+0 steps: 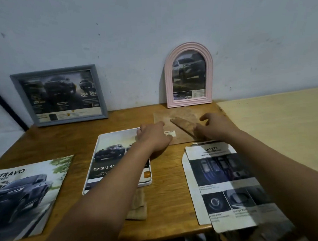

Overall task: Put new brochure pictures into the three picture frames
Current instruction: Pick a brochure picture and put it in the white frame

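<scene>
A brown frame backing board (180,117) with its stand flap lies flat on the wooden table (67,141), in front of the pink arched frame (189,74). My left hand (153,137) rests on the board's left edge, fingers apart. My right hand (213,125) touches the stand flap from the right, fingers spread. A white frame (108,159) with a car picture lies flat under my left forearm. A grey frame (61,94) with a dark car picture leans on the wall at the left.
A cut brochure page headed SAFETY (222,183) lies at the right, overhanging the table's front edge. A car brochure (24,197) lies at the front left. A small brown cardboard piece (138,204) sits below the white frame. A lighter table (284,128) adjoins at the right.
</scene>
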